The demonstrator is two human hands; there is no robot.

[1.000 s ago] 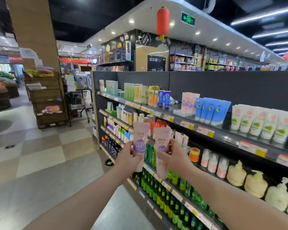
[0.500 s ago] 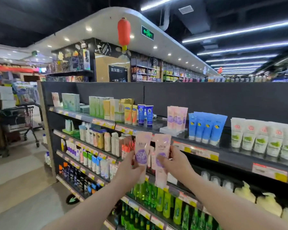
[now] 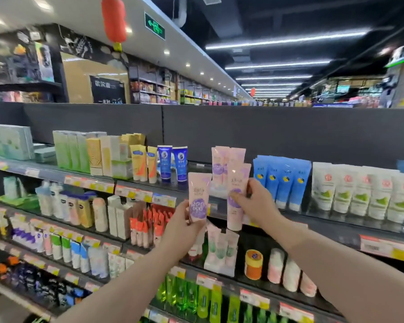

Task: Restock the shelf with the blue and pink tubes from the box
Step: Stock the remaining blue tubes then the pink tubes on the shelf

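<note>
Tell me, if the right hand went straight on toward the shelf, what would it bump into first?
Probably the standing pink tubes on the top shelf: the pink tube held in the right hand points at that row. The blue tubes stand just to the side. Depth is hard to judge.

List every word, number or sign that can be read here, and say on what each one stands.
"优尔", probably, in white on the black board; the rest is blurred.
On the green sign: only a left arrow and a figure, no words.
On the left pink tube, in the left hand, and the right pink tube, in the right hand: print too blurred.
On the price labels: too blurred.
</note>
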